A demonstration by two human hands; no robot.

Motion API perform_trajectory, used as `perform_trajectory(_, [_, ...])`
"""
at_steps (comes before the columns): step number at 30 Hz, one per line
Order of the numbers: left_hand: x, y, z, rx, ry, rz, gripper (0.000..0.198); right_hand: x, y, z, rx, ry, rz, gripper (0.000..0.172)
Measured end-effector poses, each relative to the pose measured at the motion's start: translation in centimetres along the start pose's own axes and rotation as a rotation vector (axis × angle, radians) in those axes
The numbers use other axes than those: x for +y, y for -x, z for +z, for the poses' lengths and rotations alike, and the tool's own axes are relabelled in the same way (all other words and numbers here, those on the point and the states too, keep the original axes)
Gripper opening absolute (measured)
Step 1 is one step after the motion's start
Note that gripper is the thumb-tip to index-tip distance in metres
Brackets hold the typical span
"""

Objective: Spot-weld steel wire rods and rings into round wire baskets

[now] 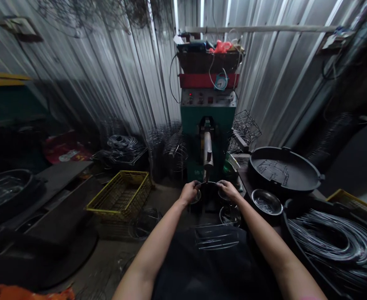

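Both arms reach forward to a green spot welding machine [191,133]. My left hand [190,192] is closed, its fingertips pinching one end of a thin curved metal wire [209,182]. At the other end, my right hand [229,191] pinches the same wire between thumb and fingers. The wire's middle is at the tip of the machine's pale cylindrical arm [207,146]; whether they touch I cannot tell. Across my dark apron lies a small wire frame [216,243] of several parallel rods. Small metal bowls [230,215] stand below my hands, partly hidden.
To the right are a round black tray [288,168] with wire pieces, a steel bowl [267,202] and a black tub holding coiled metal wire rings [336,237]. On the left stands a yellow wire basket [121,193]. A small blue clock [221,82] hangs on the machine.
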State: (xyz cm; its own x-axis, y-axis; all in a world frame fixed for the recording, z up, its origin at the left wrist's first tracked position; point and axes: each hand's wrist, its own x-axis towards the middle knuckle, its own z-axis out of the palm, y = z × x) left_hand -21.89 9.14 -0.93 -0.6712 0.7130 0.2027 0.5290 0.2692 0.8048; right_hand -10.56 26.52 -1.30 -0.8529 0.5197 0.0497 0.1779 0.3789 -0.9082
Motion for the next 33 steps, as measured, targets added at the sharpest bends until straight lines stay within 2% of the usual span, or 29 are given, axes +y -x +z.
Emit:
perform_trajectory(5, [0.0, -0.1, 0.1, 0.005, 0.026, -0.004, 0.023, -0.5, 0.4, -0.1, -0.018, -0.018, 0.029, 0.025])
perform_trajectory(10, [-0.2, -0.2, 0.1, -0.024, 0.063, -0.039, 0.023, -0.1, 0.6, 0.3, -0.079, -0.131, 0.147, 0.027])
perform_trajectory(15, [0.0, -0.6, -0.1, -0.047, 0.028, -0.046, 0.024, 1.0, 0.6, -0.4, -0.116, 0.022, 0.030, 0.029])
perform_trajectory(20, [1.6, 0.4, -0.9, -0.106, 0.010, -0.016, 0.022, 2.0, 2.4, -0.4, -0.133, 0.233, -0.047, 0.026])
perform_trajectory(23, [2.0, 2.9, -3.0, -0.217, 0.230, -0.048, 0.031, 1.6, 4.8, -0.2, -0.097, 0.263, -0.145, 0.028])
perform_trajectory(25, [0.9, 5.6, -4.7, -0.274, 0.477, -0.119, 0.043, 0.9, 6.6, -0.3, -0.097, 0.241, -0.219, 0.030])
perform_trajectory(26, [-0.1, 7.2, -5.3, -0.223, 0.590, -0.169, 0.047, 0.6, 7.3, -0.4, -0.094, 0.232, -0.244, 0.030])
perform_trajectory(27, [-1.3, 8.9, -5.6, -0.116, 0.689, -0.243, 0.048, 0.3, 7.9, -0.6, -0.086, 0.225, -0.258, 0.030])
perform_trajectory(28, [-2.7, 10.7, -5.6, 0.007, 0.775, -0.348, 0.048, 0.2, 8.3, -0.8, -0.078, 0.217, -0.263, 0.030])
perform_trajectory(29, [-4.0, 12.6, -5.2, 0.075, 0.821, -0.491, 0.049, 0.1, 8.6, -0.9, -0.069, 0.204, -0.263, 0.030])
perform_trajectory(30, [-5.3, 14.4, -4.6, 0.085, 0.838, -0.662, 0.050, 0.2, 8.8, -1.1, -0.059, 0.183, -0.260, 0.030])
perform_trajectory(31, [-6.3, 16.0, -3.8, 0.039, 0.865, -0.806, 0.053, 0.3, 8.8, -1.2, -0.050, 0.155, -0.257, 0.031])
perform_trajectory(33, [-7.3, 18.6, -2.2, -0.064, 0.992, -0.933, 0.054, 0.8, 8.6, -1.2, -0.036, 0.092, -0.245, 0.032])
